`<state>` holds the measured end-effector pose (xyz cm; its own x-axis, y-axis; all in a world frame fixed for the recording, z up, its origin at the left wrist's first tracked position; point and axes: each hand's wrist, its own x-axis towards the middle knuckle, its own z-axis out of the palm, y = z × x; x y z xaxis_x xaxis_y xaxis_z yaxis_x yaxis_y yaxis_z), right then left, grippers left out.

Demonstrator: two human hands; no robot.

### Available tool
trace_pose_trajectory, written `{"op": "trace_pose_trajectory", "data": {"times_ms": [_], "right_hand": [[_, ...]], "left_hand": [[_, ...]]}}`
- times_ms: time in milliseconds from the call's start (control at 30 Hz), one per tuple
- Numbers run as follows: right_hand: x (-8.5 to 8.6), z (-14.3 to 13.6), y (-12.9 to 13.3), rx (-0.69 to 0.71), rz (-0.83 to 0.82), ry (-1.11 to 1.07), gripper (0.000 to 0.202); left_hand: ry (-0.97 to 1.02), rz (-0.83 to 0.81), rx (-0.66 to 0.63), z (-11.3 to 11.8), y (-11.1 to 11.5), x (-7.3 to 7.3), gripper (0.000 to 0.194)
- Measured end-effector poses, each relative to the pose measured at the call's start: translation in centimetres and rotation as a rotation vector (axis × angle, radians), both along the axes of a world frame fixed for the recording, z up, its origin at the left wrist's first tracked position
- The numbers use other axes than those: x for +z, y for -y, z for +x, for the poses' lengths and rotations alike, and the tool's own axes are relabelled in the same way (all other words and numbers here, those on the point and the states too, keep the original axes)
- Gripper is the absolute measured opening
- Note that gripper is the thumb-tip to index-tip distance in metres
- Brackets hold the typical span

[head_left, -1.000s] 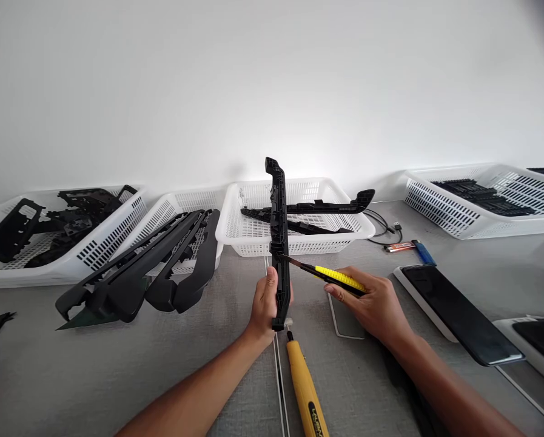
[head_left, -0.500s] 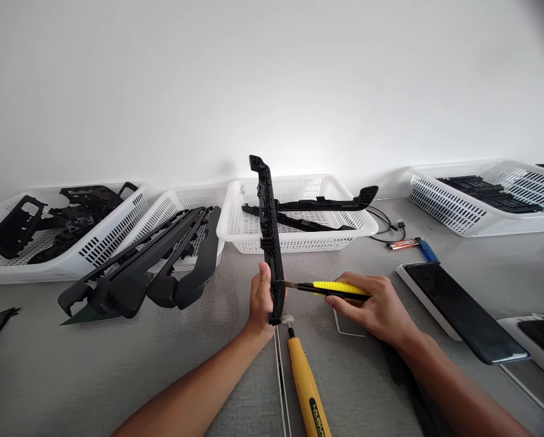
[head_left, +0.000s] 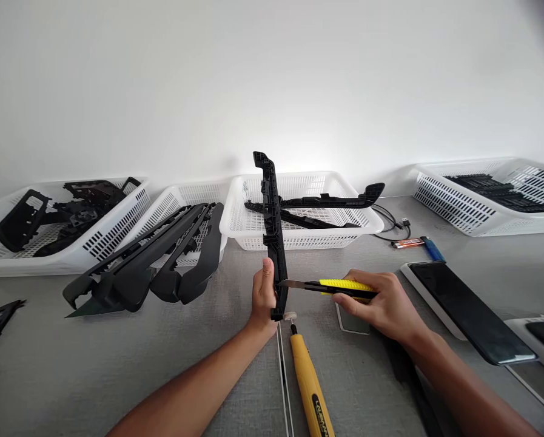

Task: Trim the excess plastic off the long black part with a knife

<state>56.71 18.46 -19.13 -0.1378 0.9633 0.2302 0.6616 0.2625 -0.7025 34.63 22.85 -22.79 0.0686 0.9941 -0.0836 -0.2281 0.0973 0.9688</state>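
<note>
Hands work at the middle of the grey counter (head_left: pixel 71 376), just in front of the central white basket (head_left: pixel 235 221), which serves as the landmark here. The left hand (head_left: pixel 263 298) is clenched around the lower end of a long black plastic trim piece (head_left: pixel 273 237), holding it upright with its foot close to the counter and its top rising in front of the basket. The right hand (head_left: pixel 383 303), to the right of the trim piece, grasps a yellow utility knife (head_left: pixel 342 286) held nearly level, its blade tip touching the right edge of the trim piece just beside the left thumb.

Directly in front of the basket and below the trim piece's foot, a yellow rotary tool (head_left: pixel 310 391) lies on the counter, its small pale tip pointing toward the trim piece. Inside the basket lie two more black trim strips (head_left: pixel 330 203), one end jutting over its right rim. Left of the basket a second basket carries a leaning stack of black panels (head_left: pixel 162 261), and further left a third basket holds mixed black parts (head_left: pixel 57 215). Right of the central basket lie a black cable (head_left: pixel 387 221), a blue lighter (head_left: pixel 433 249) and a dark glossy panel (head_left: pixel 472 309); further right stands another white basket (head_left: pixel 458 209)
</note>
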Motion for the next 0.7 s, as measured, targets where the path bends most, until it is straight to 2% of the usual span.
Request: {"op": "trace_pose_trajectory", "data": {"times_ms": [133,467,700], "right_hand": [[0.10,0.31,0.02,0.023,-0.003,0.015,0.048],[0.02,0.66,0.18,0.063,-0.066,0.010,0.049],[-0.16,0.61,0.20,0.126,-0.079,0.010,0.046]], "left_hand": [[-0.027,0.065,0.056,0.10,0.10,0.11,0.073],[0.000,0.126,0.002,0.07,0.34,0.84,0.071],[0.017,0.147,-0.003,0.17,0.13,0.29,0.072]]}}
